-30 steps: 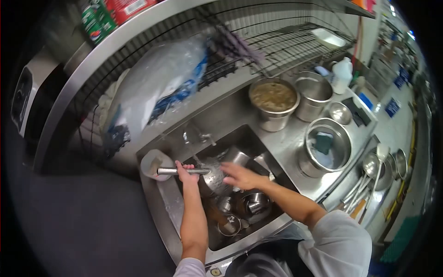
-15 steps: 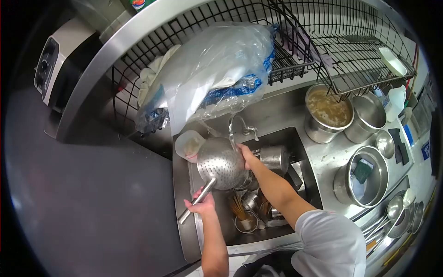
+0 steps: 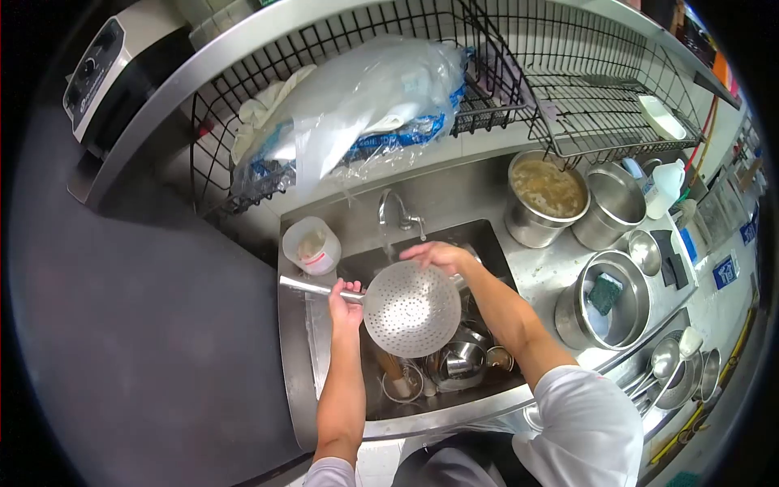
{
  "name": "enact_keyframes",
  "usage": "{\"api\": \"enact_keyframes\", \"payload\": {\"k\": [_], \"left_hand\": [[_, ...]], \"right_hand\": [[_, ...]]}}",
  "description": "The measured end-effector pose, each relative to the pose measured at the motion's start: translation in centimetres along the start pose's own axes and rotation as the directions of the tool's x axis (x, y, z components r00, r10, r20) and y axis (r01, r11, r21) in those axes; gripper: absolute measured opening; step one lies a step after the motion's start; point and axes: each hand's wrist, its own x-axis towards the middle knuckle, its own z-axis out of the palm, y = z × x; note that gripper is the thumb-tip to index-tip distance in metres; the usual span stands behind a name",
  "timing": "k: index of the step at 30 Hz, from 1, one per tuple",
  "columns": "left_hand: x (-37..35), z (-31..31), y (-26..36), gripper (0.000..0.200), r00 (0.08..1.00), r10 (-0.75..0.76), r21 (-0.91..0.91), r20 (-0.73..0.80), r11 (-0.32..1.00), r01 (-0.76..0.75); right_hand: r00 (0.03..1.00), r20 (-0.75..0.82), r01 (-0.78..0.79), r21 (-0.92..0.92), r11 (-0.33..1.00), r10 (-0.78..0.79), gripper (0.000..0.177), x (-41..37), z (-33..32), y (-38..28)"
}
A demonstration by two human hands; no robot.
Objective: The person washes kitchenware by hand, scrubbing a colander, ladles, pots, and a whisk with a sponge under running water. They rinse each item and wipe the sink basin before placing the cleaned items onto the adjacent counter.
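Steel sink (image 3: 294, 365), centre of the tabletop, is piled with metal bowls. Wire rack (image 3: 568, 105) at 12 o'clock carries a crumpled clear plastic bag (image 3: 373, 97).

Round perforated steel strainer (image 3: 411, 308) is held over the sink at 6 o'clock from the tap (image 3: 398, 209), probably so water drains through the holes.

Left hand (image 3: 346, 296): fingers clamped on the tubular handle (image 3: 312, 286) at the strainer's 9 o'clock.

Right hand (image 3: 438, 256): fingers together, hooked over the rim at 12 o'clock, steadying it.
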Motion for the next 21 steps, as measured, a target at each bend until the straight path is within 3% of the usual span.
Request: {"api": "enact_keyframes", "payload": {"k": [1,2,3,4,5,7,9,11,12,14,15,16,17,18,20,21], "left_hand": [[1.8,0.0,-0.3,0.018,0.994,0.031,0.048,0.101,0.998,-0.036],[2.9,0.1,-0.5,0.018,0.978,0.059,0.090,0.201,0.993,-0.079],[2.8,2.0,-0.7,0.023,0.973,0.160,0.108,0.167,0.978,-0.179],[2.7,3.5,-0.4,0.024,0.953,0.274,0.146,0.131,0.945,-0.292],[2.5,4.6,-0.2,0.025,0.918,0.385,0.189,0.098,0.898,-0.397],[2.0,5.8,0.6,0.027,0.822,0.566,0.239,0.062,0.791,-0.563],[1.1,6.3,2.0,0.026,0.776,0.623,0.212,0.099,0.749,-0.628],[1.1,6.1,2.8,0.026,0.754,0.651,0.159,0.088,0.738,-0.656],[1.2,6.1,3.0,0.026,0.792,0.604,0.130,0.092,0.781,-0.611],[2.0,5.5,3.1,0.025,0.865,0.486,0.077,0.121,0.865,-0.496],[4.6,4.4,2.7,0.028,0.923,0.355,0.050,0.147,0.929,-0.366],[6.0,3.7,2.3,0.032,0.969,0.199,0.085,0.148,0.973,-0.213],[5.6,3.4,2.1,0.033,0.970,0.083,0.143,0.227,0.983,-0.118],[5.8,3.2,1.3,0.033,0.928,0.048,0.240,0.369,0.960,-0.145],[2.3,4.2,-0.9,0.030,0.887,-0.019,0.274,0.460,0.954,-0.121],[0.1,4.2,-2.4,0.029,0.833,-0.058,0.319,0.550,0.936,-0.146]], "right_hand": [[0.999,-0.002,-0.039,-0.190,0.981,0.039,0.054,0.8,-0.3,0.0],[0.974,-0.212,-0.096,-0.718,0.689,-0.085,0.046,2.2,1.1,-0.4],[0.992,-0.115,-0.123,-0.924,0.363,0.045,0.044,3.2,3.2,-3.2],[0.977,-0.169,-0.135,-0.960,0.244,-0.127,0.042,7.9,1.9,0.0],[0.927,-0.346,-0.279,-0.893,0.353,-0.143,0.038,6.5,5.6,-3.1],[0.850,-0.323,-0.192,-0.925,0.328,-0.416,0.039,6.9,8.2,-5.2],[0.813,-0.333,-0.222,-0.935,0.275,-0.477,0.039,7.1,9.9,-7.1],[0.735,-0.452,-0.004,-0.749,0.663,-0.506,0.040,7.5,10.3,-7.0],[0.693,-0.519,0.123,-0.598,0.792,-0.500,0.041,7.1,10.4,-6.4],[0.525,-0.404,0.218,-0.787,0.577,-0.749,0.043,6.0,9.7,-3.1],[0.416,-0.330,0.222,-0.867,0.447,-0.847,0.045,4.5,9.3,-1.5],[0.418,-0.372,0.039,-0.904,0.425,-0.829,0.049,0.1,11.8,-0.9],[0.424,-0.377,0.009,-0.907,0.420,-0.823,0.050,-2.1,11.7,0.8],[0.479,-0.410,-0.002,-0.885,0.466,-0.776,0.050,-5.9,13.0,1.0],[0.491,-0.490,0.048,-0.810,0.584,-0.720,0.048,-11.5,14.1,2.9],[0.439,-0.522,0.030,-0.805,0.593,-0.731,0.049,-14.3,15.6,2.8]]}}
